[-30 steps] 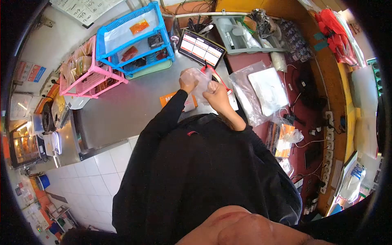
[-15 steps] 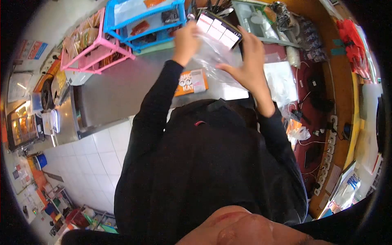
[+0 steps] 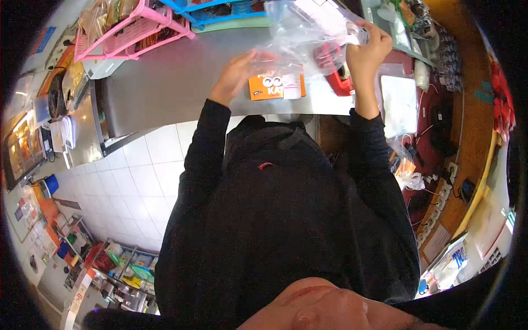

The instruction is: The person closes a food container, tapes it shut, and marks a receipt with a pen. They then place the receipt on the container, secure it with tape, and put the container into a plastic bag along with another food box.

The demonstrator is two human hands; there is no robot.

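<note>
A clear plastic bag (image 3: 291, 38) is spread in the air above the table's far side. My right hand (image 3: 367, 58) pinches its right edge between thumb and fingers. On the other side, my left hand (image 3: 235, 76) has its fingers stretched out beside the bag's lower left edge; whether they touch it I cannot tell. Beneath lies an orange printed box (image 3: 267, 88) with a pale label on it. A red tape dispenser (image 3: 342, 83) sits to the right of the box, partly behind the bag. The phone screen (image 3: 322, 14) shows blurred through the plastic.
A pink rack (image 3: 132, 33) with packets and a blue rack (image 3: 220, 14) stand along the back of the metal table (image 3: 159, 82). On the right are a grey-green tray (image 3: 404, 41), a white packet (image 3: 399, 104) and a row of power sockets (image 3: 434, 212) with cables.
The bag has opened out wider and the hands have moved apart, the right one rightward and up. My left hand has come lower. The view has shifted, and the red tape dispenser now shows.
</note>
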